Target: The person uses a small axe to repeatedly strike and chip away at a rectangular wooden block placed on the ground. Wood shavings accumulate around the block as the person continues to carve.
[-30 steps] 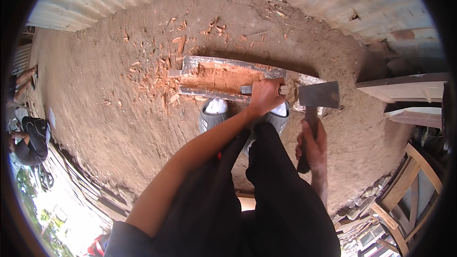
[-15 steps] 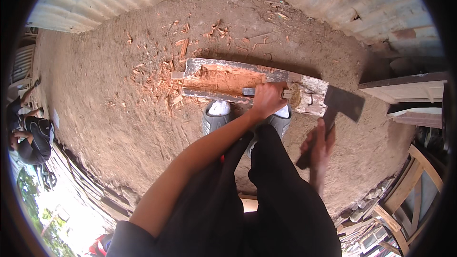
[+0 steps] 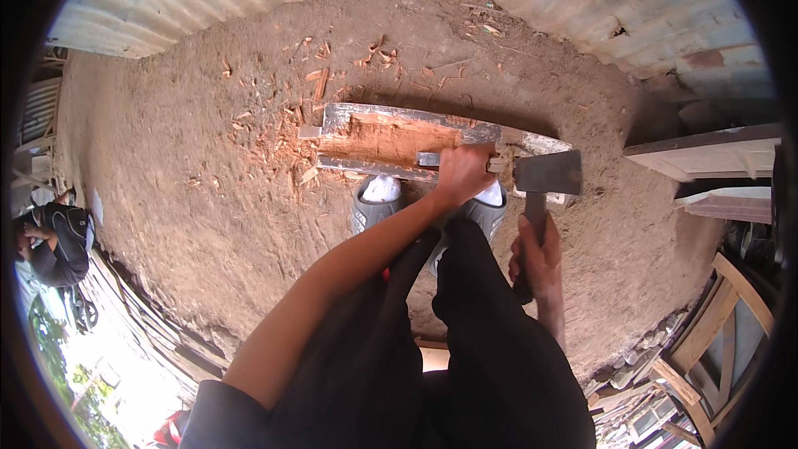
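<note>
A wooden beam with worn dark and white paint lies across the ground in front of my feet, a long reddish hollow cut into its top. My left hand is closed round a chisel, whose metal blade points left along the hollow. The chisel's wooden butt sticks out on the right of my fist. Closed round the handle of a hatchet is my right hand. The hatchet's broad dark head hangs over the beam's right end, close to the chisel's butt; whether they touch I cannot tell.
Reddish wood chips are scattered on the dirt left of and beyond the beam. My grey shoes stand against its near side. Corrugated metal sheets border the far side. Boards lie at right; a person sits far left.
The hatchet in my right hand has swung left, bringing its head from beyond the beam's right end to the chisel's butt. My left hand and the chisel have shifted slightly left.
</note>
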`<state>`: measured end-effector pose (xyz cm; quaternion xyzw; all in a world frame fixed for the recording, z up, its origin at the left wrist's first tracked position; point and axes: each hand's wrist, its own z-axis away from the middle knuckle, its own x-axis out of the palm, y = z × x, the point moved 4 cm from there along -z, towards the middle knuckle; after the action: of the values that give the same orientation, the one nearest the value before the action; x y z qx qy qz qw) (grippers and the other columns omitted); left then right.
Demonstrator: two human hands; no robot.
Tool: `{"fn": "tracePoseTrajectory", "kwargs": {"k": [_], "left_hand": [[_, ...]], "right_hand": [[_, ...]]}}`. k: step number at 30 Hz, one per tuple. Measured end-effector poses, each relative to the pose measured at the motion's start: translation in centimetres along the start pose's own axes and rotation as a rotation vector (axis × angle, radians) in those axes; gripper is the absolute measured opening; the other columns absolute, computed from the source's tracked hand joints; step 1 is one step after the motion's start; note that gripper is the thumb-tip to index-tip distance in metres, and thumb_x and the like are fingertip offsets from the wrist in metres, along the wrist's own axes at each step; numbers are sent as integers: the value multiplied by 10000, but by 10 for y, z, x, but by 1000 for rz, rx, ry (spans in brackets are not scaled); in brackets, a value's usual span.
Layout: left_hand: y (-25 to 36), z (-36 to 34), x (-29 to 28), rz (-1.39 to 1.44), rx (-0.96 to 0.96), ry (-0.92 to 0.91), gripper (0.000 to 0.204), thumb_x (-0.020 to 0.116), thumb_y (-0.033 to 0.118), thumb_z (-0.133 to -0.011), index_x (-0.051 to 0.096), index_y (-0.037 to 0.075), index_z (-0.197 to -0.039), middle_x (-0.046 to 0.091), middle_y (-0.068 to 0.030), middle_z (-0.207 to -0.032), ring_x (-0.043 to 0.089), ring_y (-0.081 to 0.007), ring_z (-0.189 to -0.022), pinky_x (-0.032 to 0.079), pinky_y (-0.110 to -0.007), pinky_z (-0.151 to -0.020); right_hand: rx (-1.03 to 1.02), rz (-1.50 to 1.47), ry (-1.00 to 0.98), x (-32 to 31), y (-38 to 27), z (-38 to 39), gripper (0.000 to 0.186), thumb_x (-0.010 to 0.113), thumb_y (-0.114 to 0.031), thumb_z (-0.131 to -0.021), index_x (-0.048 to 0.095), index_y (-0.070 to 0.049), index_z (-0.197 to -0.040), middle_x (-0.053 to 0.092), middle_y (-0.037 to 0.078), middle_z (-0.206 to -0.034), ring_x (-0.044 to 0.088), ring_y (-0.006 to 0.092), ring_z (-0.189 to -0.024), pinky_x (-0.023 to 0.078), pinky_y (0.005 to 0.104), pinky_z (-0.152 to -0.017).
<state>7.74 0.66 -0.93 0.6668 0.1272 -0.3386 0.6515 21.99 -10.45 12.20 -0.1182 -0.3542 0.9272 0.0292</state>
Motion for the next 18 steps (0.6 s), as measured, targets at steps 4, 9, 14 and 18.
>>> {"fn": "tracePoseTrajectory", "kwargs": {"k": [4,9,14,18], "left_hand": [[-4,-1,0,-21,-44,-13,280,740,201,-724,731,126,-994,747,-134,-892,722,-345,-836,534,-478,-711],[-1,-4,-3,-8,-47,-14,275,738,199,-726,729,126,-991,747,-136,-893,721,-346,-837,532,-473,-705],[-8,1,-5,-25,-53,-39,265,738,203,-731,727,130,-986,747,-136,-883,723,-341,-836,529,-478,-700],[-5,-2,0,10,-33,-29,268,743,213,-732,725,131,-987,746,-135,-872,724,-341,-829,528,-481,-699]], "right_hand": [[-4,-92,-27,-12,-9,-2,282,581,-321,-1049,507,-67,-1148,515,34,-665,512,126,-433,417,288,-370],[-22,-53,51,6,3,-4,285,577,-357,-1051,500,-90,-1115,498,18,-660,484,110,-421,402,278,-369],[-30,-4,-15,-13,-10,-6,232,531,-287,-1066,507,-59,-1107,502,27,-657,504,122,-437,414,290,-376],[-141,-279,249,16,-1,2,223,529,-276,-1066,493,-61,-1112,492,25,-653,492,123,-424,408,292,-366]]}}
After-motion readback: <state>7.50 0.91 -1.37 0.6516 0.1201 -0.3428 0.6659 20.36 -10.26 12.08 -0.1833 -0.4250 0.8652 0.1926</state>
